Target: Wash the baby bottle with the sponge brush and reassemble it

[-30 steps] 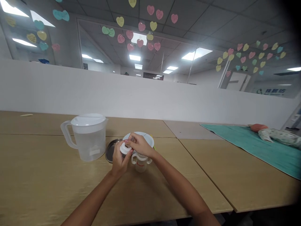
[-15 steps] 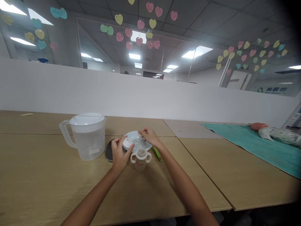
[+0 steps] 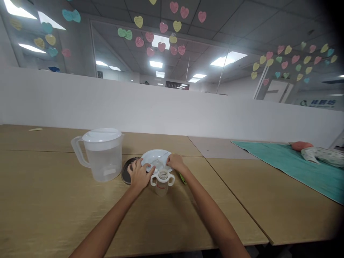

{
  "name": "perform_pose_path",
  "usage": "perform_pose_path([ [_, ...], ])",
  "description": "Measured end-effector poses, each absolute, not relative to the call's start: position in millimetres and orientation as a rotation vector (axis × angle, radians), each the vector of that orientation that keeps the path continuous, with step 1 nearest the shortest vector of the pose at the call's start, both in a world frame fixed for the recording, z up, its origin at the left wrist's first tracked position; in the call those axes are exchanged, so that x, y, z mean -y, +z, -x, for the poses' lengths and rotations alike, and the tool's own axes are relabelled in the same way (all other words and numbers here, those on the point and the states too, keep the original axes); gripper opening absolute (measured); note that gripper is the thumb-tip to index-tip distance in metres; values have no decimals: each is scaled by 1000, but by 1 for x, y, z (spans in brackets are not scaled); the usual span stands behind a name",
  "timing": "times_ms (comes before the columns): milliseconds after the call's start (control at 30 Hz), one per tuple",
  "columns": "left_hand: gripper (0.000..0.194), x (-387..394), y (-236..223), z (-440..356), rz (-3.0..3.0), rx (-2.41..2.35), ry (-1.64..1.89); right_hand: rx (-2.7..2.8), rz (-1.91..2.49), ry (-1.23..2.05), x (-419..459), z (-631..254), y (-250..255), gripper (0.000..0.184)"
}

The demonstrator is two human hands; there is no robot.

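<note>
My left hand arches over the dark tray, and my right hand has its fingers bunched at the right side of the white plate; I cannot tell whether either grips anything. The uncapped, two-handled bottle stands upright just in front of the plate, between my forearms, with a lidded pitcher off to the left

Office, judging by ceiling panels
</note>
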State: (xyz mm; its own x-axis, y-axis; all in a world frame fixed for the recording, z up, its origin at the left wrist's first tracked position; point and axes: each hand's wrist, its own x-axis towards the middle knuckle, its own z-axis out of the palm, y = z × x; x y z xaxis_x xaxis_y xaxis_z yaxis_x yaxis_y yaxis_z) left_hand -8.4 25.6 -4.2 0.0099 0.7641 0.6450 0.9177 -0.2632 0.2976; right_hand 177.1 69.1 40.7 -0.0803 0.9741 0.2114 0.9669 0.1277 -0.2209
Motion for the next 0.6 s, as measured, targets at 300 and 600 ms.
perform_pose_path([
  [300, 36, -9, 40, 62, 1602, 1520, -1643, 1959, 1660, 80, -61, -202, 40, 31],
  [600, 31, -59, 51, 197, 1092, 1897, -2062, 1520, 1845, 122, -56, -288, -22, 28],
])
